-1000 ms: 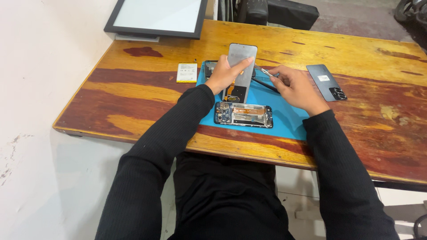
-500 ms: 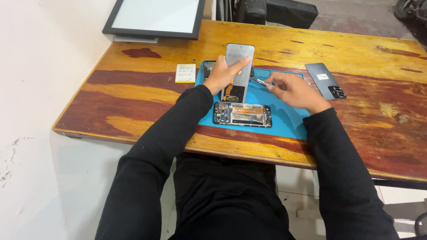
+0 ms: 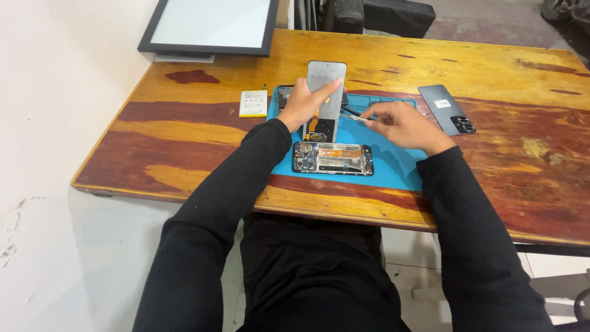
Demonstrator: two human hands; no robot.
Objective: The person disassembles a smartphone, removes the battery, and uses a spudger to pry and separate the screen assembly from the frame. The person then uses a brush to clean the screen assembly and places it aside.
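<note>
My left hand [image 3: 302, 103] holds a grey phone screen panel [image 3: 325, 77] upright over the blue work mat [image 3: 393, 161], with its orange flex cable hanging at the lower end. My right hand [image 3: 401, 124] grips thin metal tweezers [image 3: 354, 116], whose tip points left toward the panel's lower edge. An opened phone frame [image 3: 332, 158] with its circuit boards exposed lies flat on the mat, just in front of both hands.
A phone back cover [image 3: 447, 108] with camera cutouts lies to the right of the mat. A yellow-edged battery [image 3: 253, 102] rests to the left. A large framed screen [image 3: 212, 26] sits at the far left corner of the wooden table [image 3: 184, 141]. Dark bags stand behind.
My right hand with the tweezers has shifted left, closer to the panel. My left hand keeps the panel upright in nearly the same place.
</note>
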